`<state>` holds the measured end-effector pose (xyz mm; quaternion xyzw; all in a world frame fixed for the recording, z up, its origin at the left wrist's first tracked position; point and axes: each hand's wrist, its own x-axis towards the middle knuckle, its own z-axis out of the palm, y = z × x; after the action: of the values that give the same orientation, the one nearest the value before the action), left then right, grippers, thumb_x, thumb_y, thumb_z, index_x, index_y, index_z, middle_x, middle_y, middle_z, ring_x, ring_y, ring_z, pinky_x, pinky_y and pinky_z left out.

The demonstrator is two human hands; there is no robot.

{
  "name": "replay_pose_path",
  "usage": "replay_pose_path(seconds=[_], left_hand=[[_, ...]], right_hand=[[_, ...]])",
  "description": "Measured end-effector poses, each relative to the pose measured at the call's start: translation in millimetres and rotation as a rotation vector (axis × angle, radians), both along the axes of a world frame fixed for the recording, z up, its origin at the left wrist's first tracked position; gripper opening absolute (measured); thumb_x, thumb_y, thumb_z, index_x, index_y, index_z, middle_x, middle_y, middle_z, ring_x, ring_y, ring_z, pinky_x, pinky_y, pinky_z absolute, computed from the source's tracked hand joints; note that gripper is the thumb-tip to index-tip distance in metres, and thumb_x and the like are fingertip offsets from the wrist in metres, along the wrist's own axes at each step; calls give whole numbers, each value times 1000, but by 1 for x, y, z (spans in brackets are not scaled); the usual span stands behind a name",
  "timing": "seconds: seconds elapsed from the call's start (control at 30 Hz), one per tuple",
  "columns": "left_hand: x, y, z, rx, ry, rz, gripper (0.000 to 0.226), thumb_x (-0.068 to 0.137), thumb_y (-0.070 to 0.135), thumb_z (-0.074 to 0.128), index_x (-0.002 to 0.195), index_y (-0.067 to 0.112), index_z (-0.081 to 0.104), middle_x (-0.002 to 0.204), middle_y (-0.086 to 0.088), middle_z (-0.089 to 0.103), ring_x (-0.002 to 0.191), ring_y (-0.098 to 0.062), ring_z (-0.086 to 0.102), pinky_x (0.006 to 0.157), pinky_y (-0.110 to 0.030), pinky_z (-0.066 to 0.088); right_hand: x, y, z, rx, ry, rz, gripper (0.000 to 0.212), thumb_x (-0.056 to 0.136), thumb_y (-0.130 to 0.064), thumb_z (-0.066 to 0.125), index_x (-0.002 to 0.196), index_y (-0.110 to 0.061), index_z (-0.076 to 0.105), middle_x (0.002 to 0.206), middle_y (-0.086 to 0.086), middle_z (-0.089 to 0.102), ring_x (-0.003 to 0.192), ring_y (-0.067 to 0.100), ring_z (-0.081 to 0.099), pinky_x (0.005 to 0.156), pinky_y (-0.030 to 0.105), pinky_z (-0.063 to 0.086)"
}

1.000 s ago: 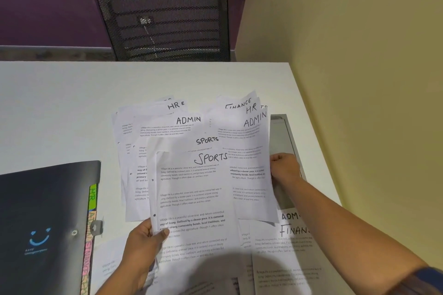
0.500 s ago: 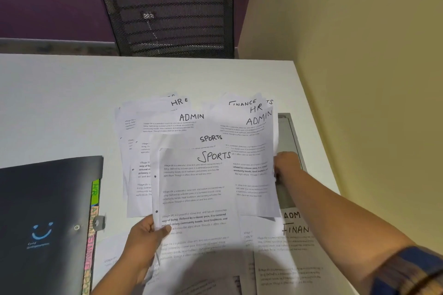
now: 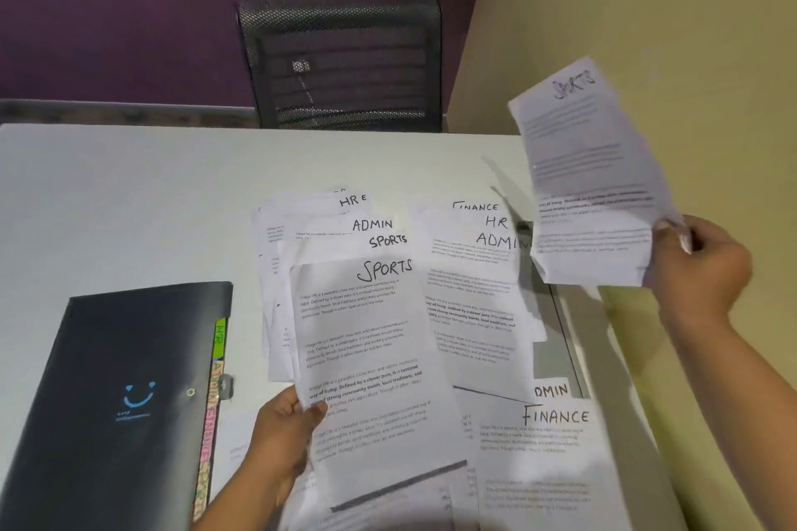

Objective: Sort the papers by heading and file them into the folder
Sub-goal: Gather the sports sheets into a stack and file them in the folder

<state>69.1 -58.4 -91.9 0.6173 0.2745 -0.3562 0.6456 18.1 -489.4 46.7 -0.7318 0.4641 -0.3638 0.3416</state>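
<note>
My left hand (image 3: 282, 429) grips the lower left edge of a sheet headed SPORTS (image 3: 366, 358), held above the spread of papers (image 3: 470, 267) on the white table (image 3: 129, 203). My right hand (image 3: 701, 267) pinches the edge of another SPORTS sheet (image 3: 591, 181), lifted and blurred out over the table's right edge. Sheets headed HR, ADMIN, SPORTS and FINANCE overlap on the table. A FINANCE sheet (image 3: 543, 457) lies at the near right. The dark folder (image 3: 116, 392) lies closed at the left, with coloured tabs (image 3: 213, 410) along its right edge.
A black mesh chair (image 3: 340, 65) stands behind the table's far edge. A yellow wall (image 3: 647, 13) runs close along the table's right side, a purple wall at the back. A grey slot (image 3: 556, 341) in the table shows under the right papers.
My right hand has pulled a SPORTS sheet out of the right stack and lifted it up and to the right. My left hand keeps its sheet.
</note>
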Motion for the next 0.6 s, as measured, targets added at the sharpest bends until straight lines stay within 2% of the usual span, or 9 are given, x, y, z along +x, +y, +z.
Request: replay_pose_path(seconds=[0.1, 0.2, 0.3, 0.33, 0.37, 0.4, 0.47, 0.53, 0.6], left_hand=[[-8, 2, 18, -36, -16, 36, 24, 92, -12, 55, 108, 0, 69, 104, -23, 74, 99, -43, 69, 92, -64, 50], [-19, 4, 35, -72, -32, 55, 27, 91, -14, 54, 111, -3, 67, 105, -24, 73, 100, -44, 68, 92, -63, 50], [-35, 6, 53, -122, -57, 27, 25, 92, -13, 54, 108, -1, 68, 103, -22, 74, 96, -42, 70, 78, -52, 58], [-41, 8, 57, -123, -67, 15, 24, 92, -12, 54, 108, -1, 68, 102, -22, 75, 94, -41, 71, 76, -49, 59], [-48, 9, 60, -132, -73, 1, 24, 92, -12, 55, 108, -1, 69, 103, -22, 75, 95, -42, 71, 79, -51, 58], [-54, 11, 62, -146, -76, -16, 25, 91, -11, 55, 110, -1, 68, 104, -23, 74, 96, -44, 70, 85, -56, 56], [-65, 13, 67, -170, -93, -67, 25, 90, -12, 56, 109, -2, 69, 105, -25, 73, 98, -47, 69, 92, -63, 51], [-74, 13, 71, -151, -135, -114, 24, 89, -12, 57, 107, -2, 69, 104, -25, 74, 95, -44, 71, 92, -61, 52], [-80, 13, 75, -154, -157, -144, 25, 90, -10, 57, 111, -2, 69, 104, -23, 74, 96, -41, 72, 93, -59, 52]], right_hand=[[-35, 36, 19, 181, -116, 30, 11, 82, -29, 65, 81, -21, 71, 75, -2, 67, 70, 17, 58, 63, 35, 50], [-77, 94, 11, 522, -64, 195, 8, 93, -13, 65, 93, -8, 72, 65, -6, 73, 52, 10, 63, 47, 22, 52], [-114, 153, -8, 635, 115, 336, 11, 93, -13, 66, 89, -10, 76, 79, 6, 79, 67, 25, 73, 60, 43, 61], [-124, 166, -14, 632, 167, 351, 12, 93, -13, 67, 86, -12, 76, 77, 7, 78, 67, 28, 73, 57, 44, 61], [-132, 176, -23, 648, 213, 359, 11, 92, -12, 68, 85, -13, 76, 75, 6, 78, 67, 28, 74, 54, 41, 60], [-139, 185, -31, 685, 243, 376, 8, 90, -11, 69, 87, -12, 76, 75, 5, 78, 69, 27, 74, 58, 41, 61], [-147, 198, -40, 824, 264, 413, 8, 89, -8, 70, 94, -6, 75, 81, 8, 79, 77, 30, 76, 77, 48, 61], [-150, 204, -40, 980, 237, 462, 15, 92, -8, 67, 105, -3, 73, 93, 11, 79, 87, 31, 76, 87, 49, 58], [-151, 203, -38, 1016, 222, 535, 21, 95, -6, 62, 113, -5, 72, 103, 11, 78, 96, 30, 75, 94, 50, 55]])
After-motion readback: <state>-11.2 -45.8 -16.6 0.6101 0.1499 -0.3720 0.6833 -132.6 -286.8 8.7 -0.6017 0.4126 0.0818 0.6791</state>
